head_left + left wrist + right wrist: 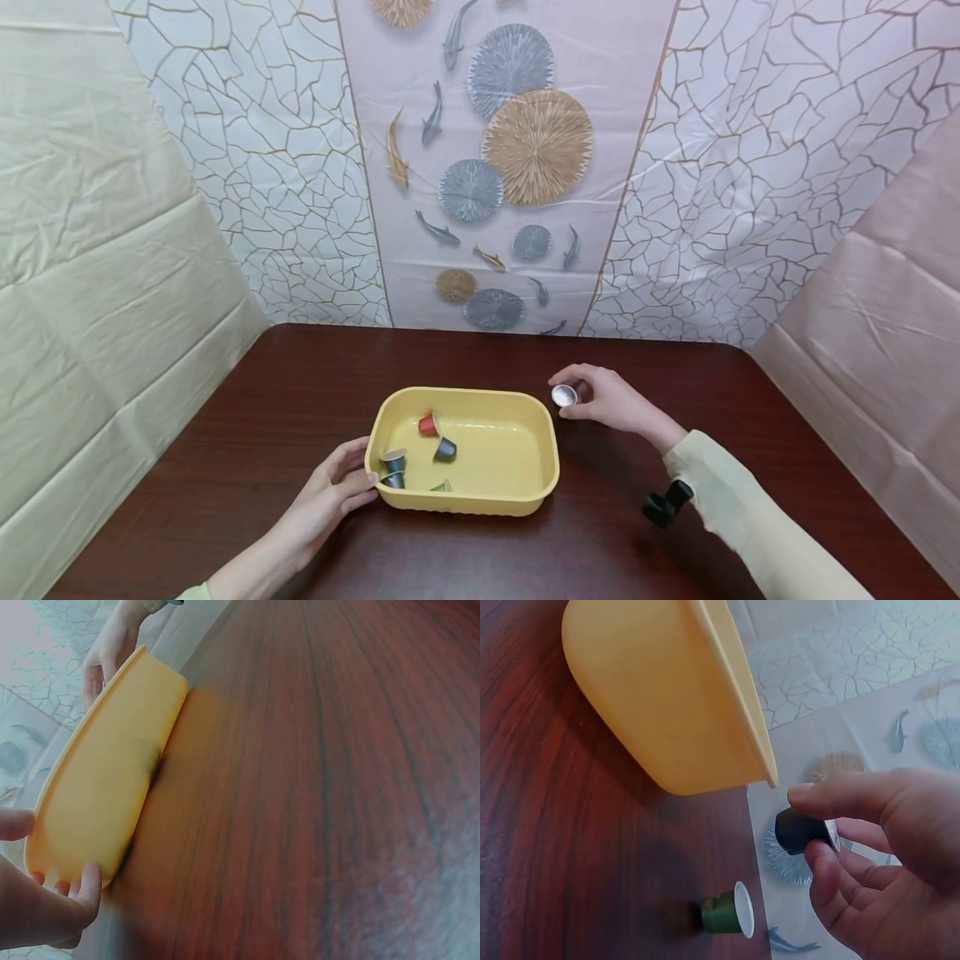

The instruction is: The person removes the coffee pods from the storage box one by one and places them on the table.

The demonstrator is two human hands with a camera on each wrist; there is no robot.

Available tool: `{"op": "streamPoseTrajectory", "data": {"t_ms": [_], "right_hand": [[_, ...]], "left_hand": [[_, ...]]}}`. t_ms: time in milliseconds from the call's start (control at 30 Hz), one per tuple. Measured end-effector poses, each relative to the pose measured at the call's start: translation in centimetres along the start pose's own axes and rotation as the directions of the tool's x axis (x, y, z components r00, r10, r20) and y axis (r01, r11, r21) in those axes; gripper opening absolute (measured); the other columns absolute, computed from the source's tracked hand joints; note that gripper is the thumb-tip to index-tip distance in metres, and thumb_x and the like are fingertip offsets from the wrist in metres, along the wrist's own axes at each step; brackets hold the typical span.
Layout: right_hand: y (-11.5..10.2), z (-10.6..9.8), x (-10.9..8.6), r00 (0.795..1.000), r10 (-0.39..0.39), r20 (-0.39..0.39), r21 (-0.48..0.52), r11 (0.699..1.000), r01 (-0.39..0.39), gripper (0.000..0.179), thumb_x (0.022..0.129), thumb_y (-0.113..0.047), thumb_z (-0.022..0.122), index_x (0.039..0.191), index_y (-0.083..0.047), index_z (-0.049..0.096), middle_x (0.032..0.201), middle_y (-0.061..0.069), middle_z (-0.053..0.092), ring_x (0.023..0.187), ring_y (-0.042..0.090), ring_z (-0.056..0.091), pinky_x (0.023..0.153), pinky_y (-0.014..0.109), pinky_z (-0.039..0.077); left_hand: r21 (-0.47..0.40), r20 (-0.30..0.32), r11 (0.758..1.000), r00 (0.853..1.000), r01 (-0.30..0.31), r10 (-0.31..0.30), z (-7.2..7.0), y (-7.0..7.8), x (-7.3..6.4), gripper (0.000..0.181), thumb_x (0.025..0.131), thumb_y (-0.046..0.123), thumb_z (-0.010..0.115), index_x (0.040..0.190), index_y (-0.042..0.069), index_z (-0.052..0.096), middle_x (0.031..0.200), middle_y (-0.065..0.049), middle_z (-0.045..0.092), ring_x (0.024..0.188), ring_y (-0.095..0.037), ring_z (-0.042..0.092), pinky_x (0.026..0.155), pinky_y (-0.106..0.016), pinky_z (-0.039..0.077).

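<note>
– fingers (826, 881) on the right hand (609, 400): apart or together?

– clamped on a dark pod (799, 830), thumb on one side and fingertips on the other, its lid turned toward the palm.

– is that pod in the tray (495, 507)?

– no, outside. the pinching fingers are just beside the far right corner, above the desk (322, 375).

– anything near them?

– a green pod (720, 915) with a pale rim, lying on its side on the desk, below the fingertips and apart from them.

– and the left hand (330, 496)?

– its fingers curl round the left end of the tray by the near corner, thumb at the rim.

– what lies inside, closest to those fingers?

– a grey pod (394, 459), with a second grey pod (393, 481) right by the thumb; whether the two touch, i cannot tell. farther from the thumb are a blue-grey pod (446, 450) and, beyond it, a red pod (427, 425). a pale green pod (442, 487) is mostly hidden by the near wall.

– and past both sets of fingers?

– a cloth (480, 208) printed with fish and round shapes, behind the desk.
</note>
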State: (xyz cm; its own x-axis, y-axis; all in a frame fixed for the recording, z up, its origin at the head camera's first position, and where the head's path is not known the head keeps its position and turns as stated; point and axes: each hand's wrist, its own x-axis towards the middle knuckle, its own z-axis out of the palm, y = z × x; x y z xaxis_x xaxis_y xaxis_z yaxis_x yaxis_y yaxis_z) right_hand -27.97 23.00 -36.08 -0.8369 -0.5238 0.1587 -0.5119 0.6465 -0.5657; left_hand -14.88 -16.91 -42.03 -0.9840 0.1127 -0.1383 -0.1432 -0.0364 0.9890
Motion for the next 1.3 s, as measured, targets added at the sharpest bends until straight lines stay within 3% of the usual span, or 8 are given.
{"op": "streamPoseTrajectory", "data": {"t_ms": [400, 600, 833, 1300], "right_hand": [[1.3, 0.8, -1.0, 0.999, 0.038, -0.029, 0.044, 0.998, -0.037, 0.035, 0.076, -0.011, 0.083, 0.108, -0.006, 0.069, 0.091, 0.007, 0.07, 0.077, 0.011, 0.059, 0.067, 0.021, 0.048], [1.7, 1.3, -1.6, 0.996, 0.075, -0.039, 0.046, 0.996, -0.074, 0.037, 0.076, -0.011, 0.082, 0.11, -0.009, 0.07, 0.091, 0.004, 0.07, 0.076, 0.012, 0.06, 0.068, 0.022, 0.048], [2.2, 1.9, -2.2, 0.995, 0.096, -0.038, 0.07, 0.993, -0.093, 0.041, 0.075, -0.012, 0.083, 0.112, -0.003, 0.068, 0.099, 0.01, 0.071, 0.077, 0.012, 0.06, 0.067, 0.021, 0.049], [2.9, 3.0, -3.0, 0.984, 0.178, -0.022, 0.105, 0.979, -0.175, 0.033, 0.076, -0.012, 0.084, 0.103, -0.007, 0.067, 0.095, 0.01, 0.067, 0.076, 0.015, 0.06, 0.064, 0.022, 0.05]], "left_hand": [[0.002, -0.005, 1.0, 1.0, 0.002, -0.002, 0.0, 0.0, 0.1, 0.062, 0.091, 0.006, 0.059, 0.147, 0.004, 0.035, 0.148, -0.022, 0.039, 0.12, -0.019, 0.053, 0.093, -0.028, 0.052], [0.005, -0.005, 1.0, 1.0, 0.002, -0.002, 0.0, 0.0, 0.1, 0.061, 0.091, 0.006, 0.059, 0.147, 0.004, 0.035, 0.148, -0.021, 0.039, 0.12, -0.02, 0.053, 0.093, -0.028, 0.051], [0.001, -0.007, 1.0, 1.0, 0.005, -0.005, 0.1, 0.1, 0.0, 0.062, 0.091, 0.007, 0.059, 0.148, 0.005, 0.035, 0.148, -0.021, 0.039, 0.123, -0.023, 0.052, 0.094, -0.03, 0.052], [0.0, -0.005, 1.0, 1.0, 0.0, 0.0, 0.0, 0.1, -0.1, 0.061, 0.092, 0.007, 0.058, 0.148, 0.005, 0.034, 0.148, -0.021, 0.04, 0.121, -0.019, 0.054, 0.093, -0.029, 0.052]]}}
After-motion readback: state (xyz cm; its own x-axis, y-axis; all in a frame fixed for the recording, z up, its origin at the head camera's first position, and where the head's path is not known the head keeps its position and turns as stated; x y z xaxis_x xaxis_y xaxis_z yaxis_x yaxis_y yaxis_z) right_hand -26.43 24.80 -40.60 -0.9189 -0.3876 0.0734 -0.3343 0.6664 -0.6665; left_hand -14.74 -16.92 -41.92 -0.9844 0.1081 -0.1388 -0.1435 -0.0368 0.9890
